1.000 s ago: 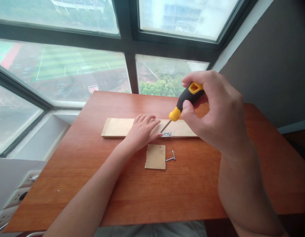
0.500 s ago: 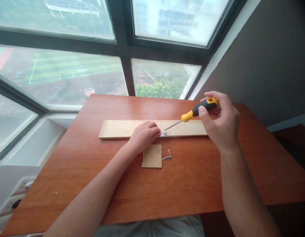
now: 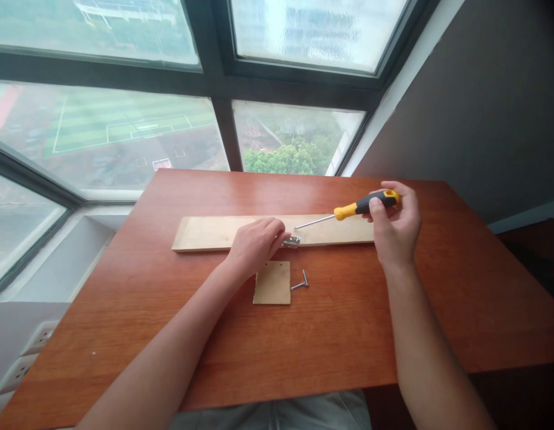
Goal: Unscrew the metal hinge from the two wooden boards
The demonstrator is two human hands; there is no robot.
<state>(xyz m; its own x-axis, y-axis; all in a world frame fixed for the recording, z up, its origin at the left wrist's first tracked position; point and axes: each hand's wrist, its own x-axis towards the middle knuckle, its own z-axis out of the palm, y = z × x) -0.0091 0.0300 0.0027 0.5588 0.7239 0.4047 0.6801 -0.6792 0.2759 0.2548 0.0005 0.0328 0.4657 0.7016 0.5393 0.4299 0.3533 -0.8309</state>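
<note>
My left hand [image 3: 256,240] rests over the near edge of a long pale wooden board [image 3: 205,232], its fingers closed on a small silver metal hinge [image 3: 293,241]. Part of the hinge is hidden under the fingertips. In my right hand [image 3: 401,228] is a screwdriver [image 3: 363,205] with a yellow and black handle. Its shaft points left and slightly down, with the tip over the board just above the hinge. Nearer to me lies a small square wooden piece [image 3: 272,283] with two holes along its far edge. Beside it are two screws [image 3: 300,280], crossing at an angle.
All of this is on a reddish-brown wooden table [image 3: 339,334]. Large windows [image 3: 137,128] stand beyond it, and a grey wall [image 3: 474,107] is at the right. Wall sockets [image 3: 19,371] show at the lower left, close to the table's edge.
The screwdriver has swung to a flatter angle, and my right hand has moved slightly left and down. My left hand stays on the hinge, which now looks tilted. The view has shifted a little.
</note>
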